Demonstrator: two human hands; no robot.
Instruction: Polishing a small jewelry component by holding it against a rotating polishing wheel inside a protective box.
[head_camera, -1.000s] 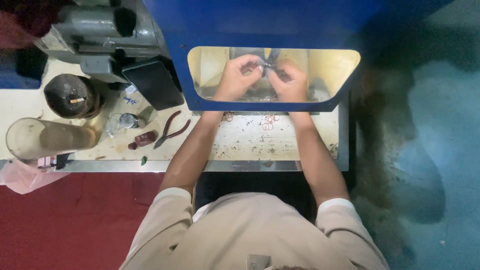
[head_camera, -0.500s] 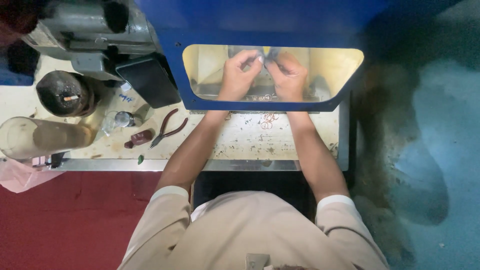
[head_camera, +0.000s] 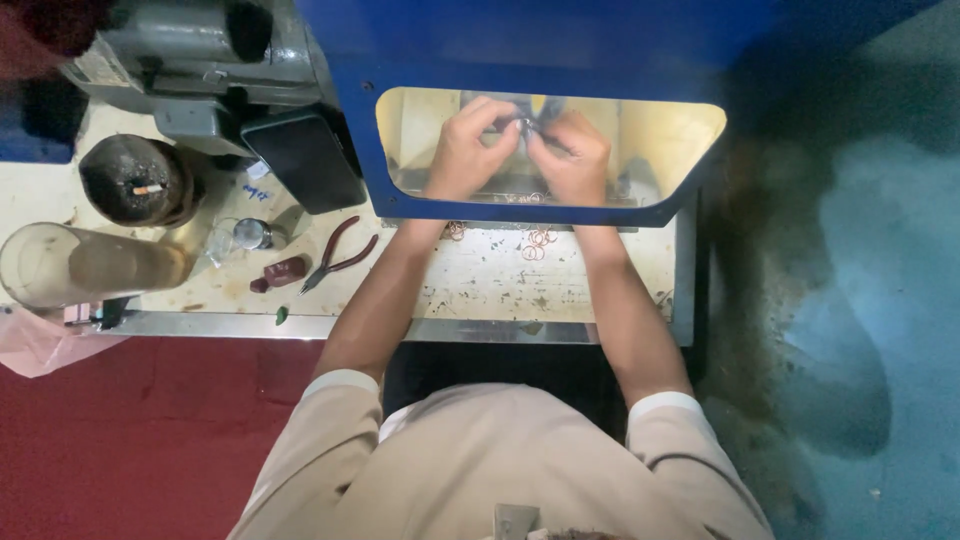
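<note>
Both hands work inside the lit opening of a blue cabinet (head_camera: 560, 40), seen through its window. Left hand (head_camera: 465, 150) and right hand (head_camera: 572, 155) meet at the fingertips, each pinched narrow on one small metal piece (head_camera: 524, 125) held between them; its exact shape is too small to make out.

Going from large to small: the cabinet fills the top of the view, with a grey machine (head_camera: 190, 50) at its left. Below it a worn pale tabletop (head_camera: 600, 285) carries a clear plastic jar (head_camera: 80, 265) lying on its side, a dark round pot (head_camera: 135, 180), a black tray (head_camera: 305, 160), red-handled pliers (head_camera: 335, 255), and a scatter of thin copper rings (head_camera: 538, 243) just under the window's lower edge.

Judging by its size, the metal piece is very light, stiff and smooth, so it is likely to slip or spring away. It looks best taken by its edges with fingertip pads, thumb against forefinger, close on both sides.
</note>
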